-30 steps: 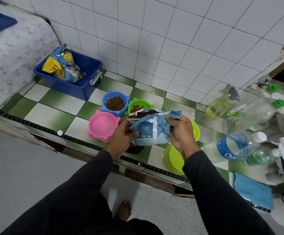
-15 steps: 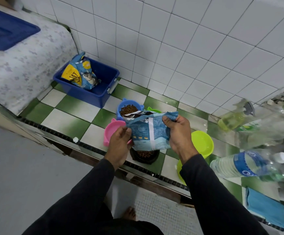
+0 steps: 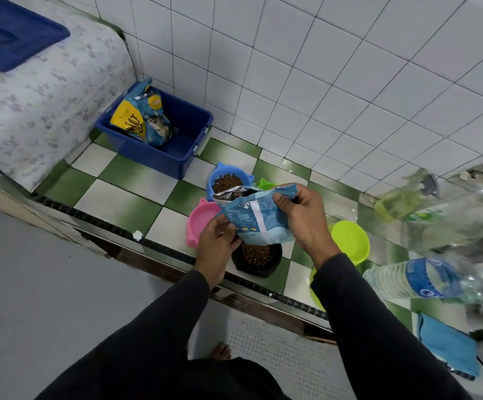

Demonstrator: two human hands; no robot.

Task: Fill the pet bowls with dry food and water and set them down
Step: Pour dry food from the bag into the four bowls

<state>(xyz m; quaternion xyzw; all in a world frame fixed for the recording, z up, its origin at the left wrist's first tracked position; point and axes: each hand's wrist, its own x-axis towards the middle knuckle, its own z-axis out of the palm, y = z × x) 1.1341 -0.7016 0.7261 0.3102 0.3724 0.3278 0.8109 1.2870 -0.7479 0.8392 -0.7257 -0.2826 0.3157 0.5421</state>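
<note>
Two hands gripping blue food pouch [image 3: 259, 219] above kibble-filled black bowl [image 3: 257, 256], left hand [image 3: 217, 241] pinching lower edge, right hand [image 3: 301, 215] pinching opened top.

From my remote view, this is a domestic utility corner, likely a home's wash area or back kitchen used for feeding pets. White glazed wall tiles [image 3: 306, 82] meet a raised ledge of green-and-white checkered tiles [image 3: 125, 192], with a small-mosaic floor [image 3: 277, 356] below where I see a bare foot [image 3: 221, 352]. Household clutter marks it as a home: a blue plastic bin [image 3: 177, 145] holding a cat-food bag [image 3: 142, 116], coloured pet bowls [image 3: 350, 241] on the ledge, a spray bottle [image 3: 401, 197], water bottles [image 3: 425, 278], a folded blue cloth [image 3: 448, 350], and a floral cover [image 3: 32, 105] draped over a bulky object at left.
</note>
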